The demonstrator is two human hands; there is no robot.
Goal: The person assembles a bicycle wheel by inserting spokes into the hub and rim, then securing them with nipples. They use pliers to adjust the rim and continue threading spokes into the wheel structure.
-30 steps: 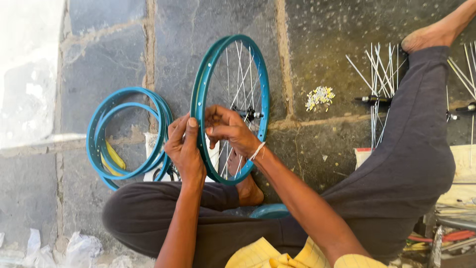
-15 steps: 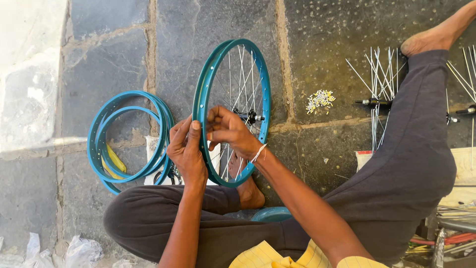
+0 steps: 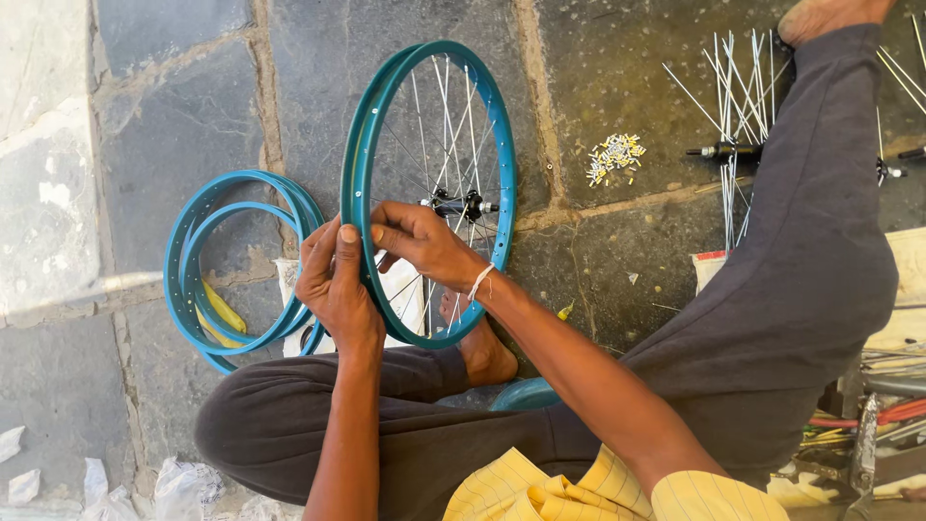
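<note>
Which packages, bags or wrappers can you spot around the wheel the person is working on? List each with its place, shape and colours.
White plastic bag: on the floor behind the teal wheel, crumpled.
Red-edged white packet: beside the person's right knee, flat, partly hidden.
Clear plastic wrappers: bottom left on the stone floor, crumpled, whitish.
No screens or signs in view.

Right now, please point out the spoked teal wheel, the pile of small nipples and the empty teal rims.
spoked teal wheel [image 3: 505, 145], head view, on its right rim edge.
pile of small nipples [image 3: 614, 156], head view, on its middle.
empty teal rims [image 3: 178, 262], head view, on the left outer edge.
</note>
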